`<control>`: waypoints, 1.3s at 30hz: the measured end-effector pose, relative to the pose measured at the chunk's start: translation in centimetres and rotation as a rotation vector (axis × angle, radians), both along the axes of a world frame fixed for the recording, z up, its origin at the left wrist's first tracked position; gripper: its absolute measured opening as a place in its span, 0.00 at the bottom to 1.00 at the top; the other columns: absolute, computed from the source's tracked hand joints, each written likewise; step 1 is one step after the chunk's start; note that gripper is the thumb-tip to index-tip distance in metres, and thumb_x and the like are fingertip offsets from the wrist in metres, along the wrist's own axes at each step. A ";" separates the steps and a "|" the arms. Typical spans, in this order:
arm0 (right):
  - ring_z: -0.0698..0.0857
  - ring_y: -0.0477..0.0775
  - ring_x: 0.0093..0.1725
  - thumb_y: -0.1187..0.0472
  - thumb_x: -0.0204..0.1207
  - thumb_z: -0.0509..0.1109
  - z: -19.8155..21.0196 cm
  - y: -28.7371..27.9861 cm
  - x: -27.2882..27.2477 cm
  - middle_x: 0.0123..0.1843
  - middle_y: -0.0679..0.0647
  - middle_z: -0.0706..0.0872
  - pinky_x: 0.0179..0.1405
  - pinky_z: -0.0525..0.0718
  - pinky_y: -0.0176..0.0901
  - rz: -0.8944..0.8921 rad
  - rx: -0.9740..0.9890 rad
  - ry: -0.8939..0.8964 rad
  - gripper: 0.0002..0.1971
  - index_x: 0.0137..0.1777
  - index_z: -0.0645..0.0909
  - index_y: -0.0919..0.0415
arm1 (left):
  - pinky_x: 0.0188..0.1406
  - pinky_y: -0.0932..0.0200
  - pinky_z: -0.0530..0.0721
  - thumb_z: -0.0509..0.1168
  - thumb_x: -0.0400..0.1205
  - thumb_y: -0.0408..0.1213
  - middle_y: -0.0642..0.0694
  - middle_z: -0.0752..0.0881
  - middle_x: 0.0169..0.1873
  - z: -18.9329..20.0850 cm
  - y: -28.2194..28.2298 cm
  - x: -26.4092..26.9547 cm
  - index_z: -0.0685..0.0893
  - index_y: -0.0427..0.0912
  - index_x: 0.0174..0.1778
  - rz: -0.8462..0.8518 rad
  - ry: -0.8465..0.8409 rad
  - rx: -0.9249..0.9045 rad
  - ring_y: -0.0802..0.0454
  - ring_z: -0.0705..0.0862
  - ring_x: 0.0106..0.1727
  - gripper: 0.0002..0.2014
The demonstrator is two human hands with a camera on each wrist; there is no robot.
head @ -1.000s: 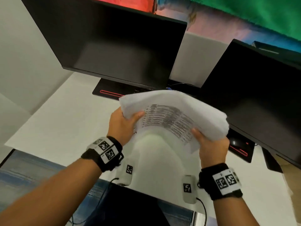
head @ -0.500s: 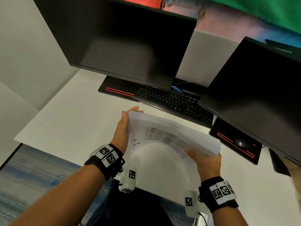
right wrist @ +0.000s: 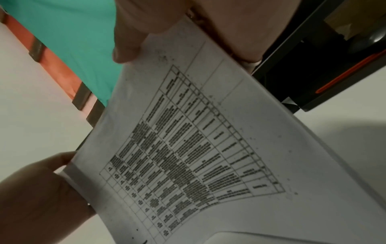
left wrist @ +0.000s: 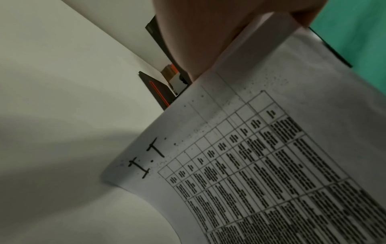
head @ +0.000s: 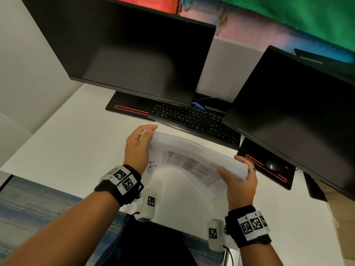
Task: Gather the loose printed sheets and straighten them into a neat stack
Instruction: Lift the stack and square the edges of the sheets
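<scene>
- Nearest: the two wrists with tagged bands, forearms reaching over the white counter.
- Right hand grasps the right end of the paper stack, thumb on the printed face, fingers wrapped behind the edge; a ring shows on one finger.
- Left hand clasps the left end, thumb at the top corner, fingers behind.
- The stack stands on its long lower edge on the counter in front of the keyboard. The near sheet, with a printed table and "I.T" mark, bows toward the person.
- Change: a second ago the sheets were held higher, up against the monitors, fanned and loose. Now they have come down to the counter and the top edges sit closer together.
- Judgement: this reads as a tap-down to square the edges. Gathering looks done; straightening is underway. The right end shows slight stepping between sheets, so more taps are likely needed.
- Risk: the bowed front sheet may slip out of line.
- Beyond: a mouse on a dark pad, right.
- Farthest: two dark monitors.
</scene>
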State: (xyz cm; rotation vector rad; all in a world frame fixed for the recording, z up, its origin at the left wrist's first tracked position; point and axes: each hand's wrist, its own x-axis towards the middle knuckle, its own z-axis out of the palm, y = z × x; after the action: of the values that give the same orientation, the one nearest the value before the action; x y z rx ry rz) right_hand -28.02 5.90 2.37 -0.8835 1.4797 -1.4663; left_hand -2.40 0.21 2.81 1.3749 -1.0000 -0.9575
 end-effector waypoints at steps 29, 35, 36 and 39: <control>0.91 0.57 0.54 0.70 0.61 0.86 -2.1 -0.6 -0.9 0.50 0.53 0.93 0.51 0.90 0.52 0.039 0.157 0.031 0.22 0.50 0.88 0.47 | 0.41 0.60 0.84 0.84 0.67 0.39 0.52 0.89 0.38 -3.0 -0.9 2.1 0.85 0.43 0.47 -0.371 -0.171 0.155 0.57 0.88 0.41 0.17; 0.92 0.45 0.44 0.70 0.67 0.83 -2.3 -0.1 -1.5 0.44 0.45 0.94 0.44 0.90 0.40 0.039 0.097 0.078 0.17 0.42 0.90 0.44 | 0.41 0.62 0.88 0.82 0.71 0.34 0.53 0.90 0.40 -3.1 -0.3 1.5 0.86 0.43 0.48 -0.295 -0.183 0.107 0.56 0.89 0.42 0.14; 0.92 0.46 0.44 0.70 0.67 0.83 -2.9 0.0 -1.4 0.43 0.46 0.94 0.46 0.90 0.42 0.048 0.135 0.087 0.16 0.43 0.89 0.46 | 0.46 0.57 0.89 0.82 0.71 0.37 0.52 0.91 0.44 -3.7 -0.1 1.5 0.86 0.44 0.52 -0.306 -0.181 0.127 0.55 0.90 0.46 0.16; 0.92 0.50 0.48 0.68 0.66 0.84 -4.5 0.1 -1.0 0.44 0.47 0.93 0.46 0.88 0.43 0.044 0.240 0.079 0.16 0.46 0.87 0.47 | 0.58 0.52 0.89 0.78 0.76 0.42 0.52 0.91 0.53 -4.8 0.5 1.1 0.86 0.48 0.62 -0.334 -0.232 0.173 0.57 0.90 0.54 0.19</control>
State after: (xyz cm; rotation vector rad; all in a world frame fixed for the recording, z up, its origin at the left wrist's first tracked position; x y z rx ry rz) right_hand -28.98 5.98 -2.14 -0.8286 1.6447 -1.2038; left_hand -1.27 0.73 -1.98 1.5156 -1.3798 -1.1704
